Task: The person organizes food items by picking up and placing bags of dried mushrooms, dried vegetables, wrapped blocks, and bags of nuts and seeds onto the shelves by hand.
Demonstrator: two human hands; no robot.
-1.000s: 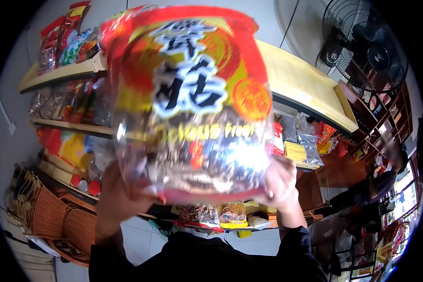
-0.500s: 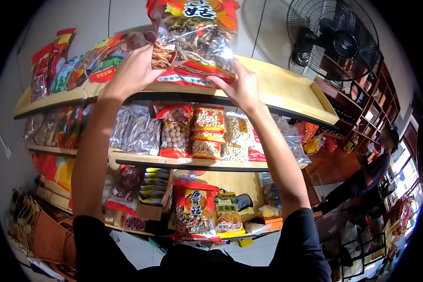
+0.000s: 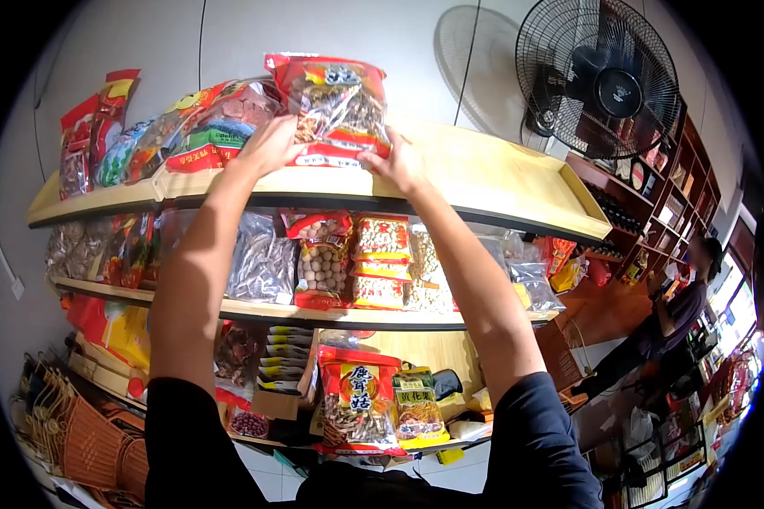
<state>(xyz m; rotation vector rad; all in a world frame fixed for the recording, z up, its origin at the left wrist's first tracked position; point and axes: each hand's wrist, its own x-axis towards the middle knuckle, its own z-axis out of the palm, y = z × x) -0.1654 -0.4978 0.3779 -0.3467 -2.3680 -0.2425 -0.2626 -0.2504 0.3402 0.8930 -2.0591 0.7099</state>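
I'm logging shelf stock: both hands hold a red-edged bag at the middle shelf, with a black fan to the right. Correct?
Wrong shelf: the head view shows the left hand and right hand holding the red-edged bag at the top shelf, the black fan to the right.

A dried-food shop, judging by packaged goods (image 3: 324, 259) on tiered shelves (image 3: 492, 174).

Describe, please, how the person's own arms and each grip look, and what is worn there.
The left sleeve and right sleeve are plain, nearly black and short, ending near the elbows. The left grip and right grip are ungloved and look unadorned.
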